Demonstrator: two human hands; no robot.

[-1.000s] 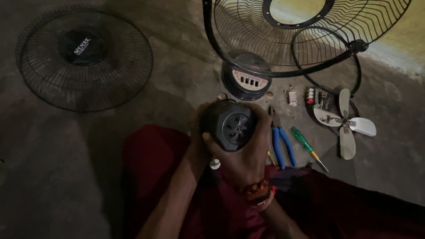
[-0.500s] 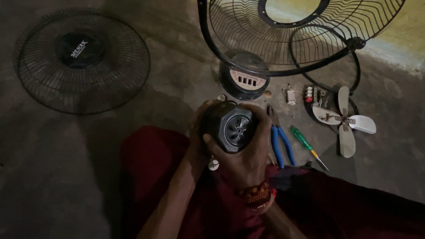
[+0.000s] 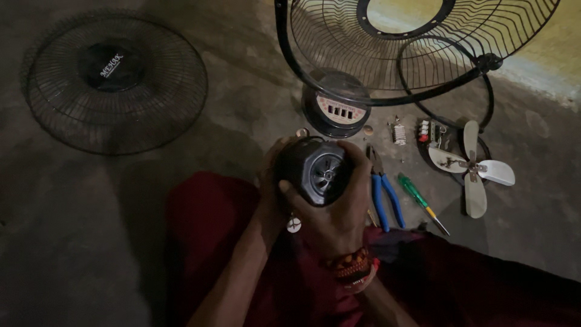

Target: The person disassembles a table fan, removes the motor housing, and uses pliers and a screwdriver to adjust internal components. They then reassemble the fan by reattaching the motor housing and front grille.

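Note:
Both my hands grip a black fan motor housing (image 3: pixel 315 169) above my lap, its vented round end facing up. My left hand (image 3: pixel 269 188) wraps its left side and my right hand (image 3: pixel 339 209) cups it from below and the right, a beaded band on that wrist. A small round white piece (image 3: pixel 294 224) hangs just under the housing between my hands. Blue-handled pliers (image 3: pixel 384 197) and a green-handled screwdriver (image 3: pixel 420 203) lie on the floor right of my right hand.
A black wire fan guard (image 3: pixel 115 85) lies flat at the far left. A second guard (image 3: pixel 417 48) stands over a round fan base with buttons (image 3: pixel 336 109). A white three-blade propeller (image 3: pixel 472 166) and small electrical parts (image 3: pixel 426 130) lie at the right on concrete.
The housing has turned slightly in my hands, so its vented end faces more to the right. My hands stay in the same place.

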